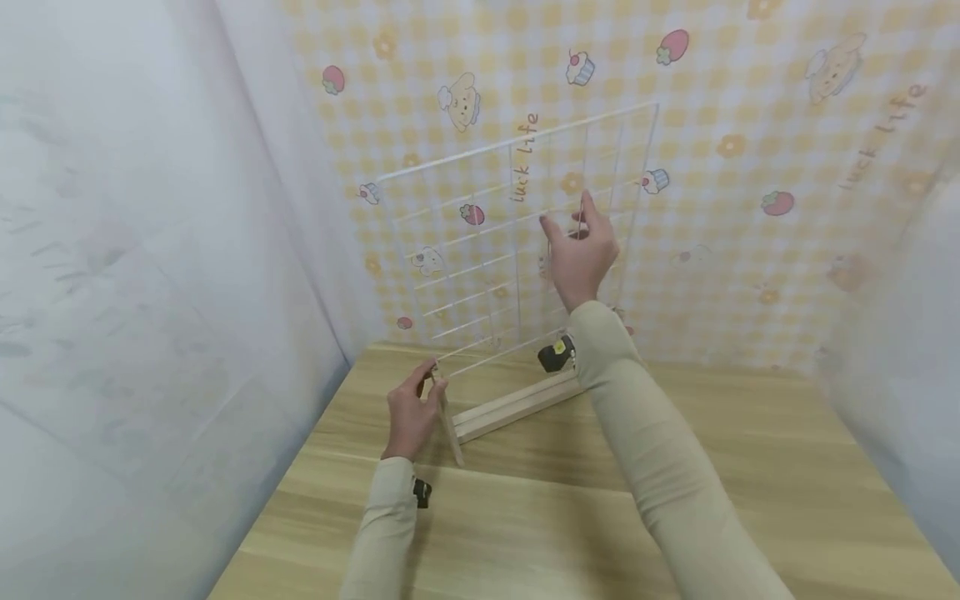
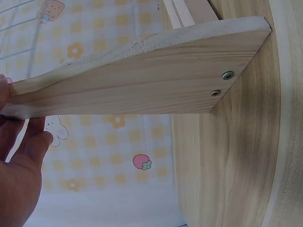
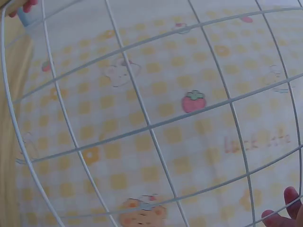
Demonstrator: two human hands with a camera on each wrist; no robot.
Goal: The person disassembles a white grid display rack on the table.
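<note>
A white wire grid panel [image 1: 517, 142] leans upright above a wooden base of long bars [image 1: 517, 409]. My left hand [image 1: 410, 412] pinches the upper end of the base's left side board [image 1: 451, 427], right by the panel's lower left corner. Seen in the left wrist view, this side board [image 2: 142, 80] is pale wood with two screw heads [image 2: 228, 75] at its lower end. Toward the panel's right side, my right hand [image 1: 583, 254] grips a wire between thumb and fingers. Its fingertips [image 3: 289, 195] show at the wires in the right wrist view. My right forearm hides the base's right end.
The base stands on a wood-grain table [image 1: 540, 533]. Behind it hangs a yellow checked cloth [image 1: 720, 208] printed with strawberries and cupcakes. Pale walls rise at the left [image 1: 150, 292] and the right. A dark wrist camera [image 1: 556, 355] sits under the right cuff.
</note>
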